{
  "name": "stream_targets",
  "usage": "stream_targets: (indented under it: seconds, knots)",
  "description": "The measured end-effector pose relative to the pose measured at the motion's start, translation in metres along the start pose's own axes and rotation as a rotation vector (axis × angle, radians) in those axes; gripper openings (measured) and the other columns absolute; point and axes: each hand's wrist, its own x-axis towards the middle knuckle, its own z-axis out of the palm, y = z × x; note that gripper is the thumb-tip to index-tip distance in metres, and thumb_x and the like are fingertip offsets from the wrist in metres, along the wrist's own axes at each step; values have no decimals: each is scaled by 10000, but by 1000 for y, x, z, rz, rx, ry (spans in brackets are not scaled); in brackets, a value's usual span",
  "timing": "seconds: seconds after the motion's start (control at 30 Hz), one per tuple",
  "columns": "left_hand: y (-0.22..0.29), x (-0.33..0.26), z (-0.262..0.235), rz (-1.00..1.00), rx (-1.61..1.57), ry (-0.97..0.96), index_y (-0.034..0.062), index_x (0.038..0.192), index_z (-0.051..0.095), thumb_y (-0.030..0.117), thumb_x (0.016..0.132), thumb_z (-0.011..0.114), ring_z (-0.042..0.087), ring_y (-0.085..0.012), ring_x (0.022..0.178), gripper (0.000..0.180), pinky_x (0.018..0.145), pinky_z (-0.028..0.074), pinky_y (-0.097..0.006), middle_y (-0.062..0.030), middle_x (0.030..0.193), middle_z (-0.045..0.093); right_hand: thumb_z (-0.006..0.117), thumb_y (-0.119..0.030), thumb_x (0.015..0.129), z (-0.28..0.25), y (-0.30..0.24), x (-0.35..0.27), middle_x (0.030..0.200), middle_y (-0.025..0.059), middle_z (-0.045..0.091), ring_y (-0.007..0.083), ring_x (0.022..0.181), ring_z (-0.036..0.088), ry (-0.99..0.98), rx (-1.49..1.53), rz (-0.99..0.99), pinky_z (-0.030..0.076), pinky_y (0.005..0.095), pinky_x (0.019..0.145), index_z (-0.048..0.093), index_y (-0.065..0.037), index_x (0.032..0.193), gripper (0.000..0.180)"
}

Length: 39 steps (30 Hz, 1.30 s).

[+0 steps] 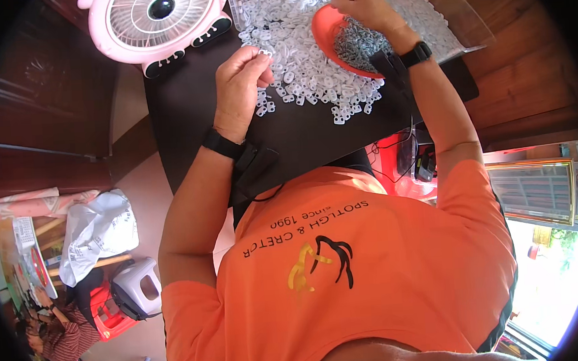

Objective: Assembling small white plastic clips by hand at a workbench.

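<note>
Left hand (240, 84) is pinching one small white plastic clip (264, 51) above the dark counter (186, 114), near its far edge; right hand (357, 4), fingers pressed together, is picking in the orange bowl of grey metal pieces (353, 44). Steady, single pieces work best.

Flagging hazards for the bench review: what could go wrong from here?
1. The heap of white plastic clips spreads close to the dark table's near edge; a sweep of the left hand could push some off.
2. The right hand picks in the red bowl, which sits tilted on the clips; it may tip and spill its small metal parts.
</note>
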Motion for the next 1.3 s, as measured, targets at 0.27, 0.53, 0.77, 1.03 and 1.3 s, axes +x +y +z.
stream_targets:
  seconds: [0.27,0.53,0.77,1.03,1.3]
  knots:
    - [3,-1,1,8,6,16,-3,833,612,156,879,558,539,-81,592,174,559,426,-212,-27,671,584,616,-187,897,27,-78,-16,846,6,652,67,732,603,-304,824,47,495,208,715,637,-26,1001,193]
    - [5,-1,2,-33,-17,50,1,838,591,144,884,549,533,-86,596,156,556,421,-209,-22,683,564,598,-231,914,57,-92,-27,759,-21,621,42,660,543,-298,844,87,451,183,603,652,-44,947,197]
    - [4,-2,3,-44,-11,48,-4,826,582,141,880,552,500,-71,583,158,545,434,-207,-16,671,534,593,-236,918,72,-92,-32,722,-19,578,41,637,504,-290,861,71,427,179,582,642,-36,943,207]
    - [5,-2,3,-57,-1,45,-5,821,580,126,872,550,499,-79,562,144,531,427,-208,-19,667,533,592,-227,920,73,-88,-33,716,-27,562,37,639,497,-262,867,60,423,176,583,636,-34,923,198]
    - [1,-3,4,-46,-7,56,0,827,584,144,883,559,513,-86,562,156,531,422,-209,-27,684,557,594,-230,918,77,-90,-36,722,-29,559,38,658,496,-232,838,66,429,184,596,635,-33,926,202]
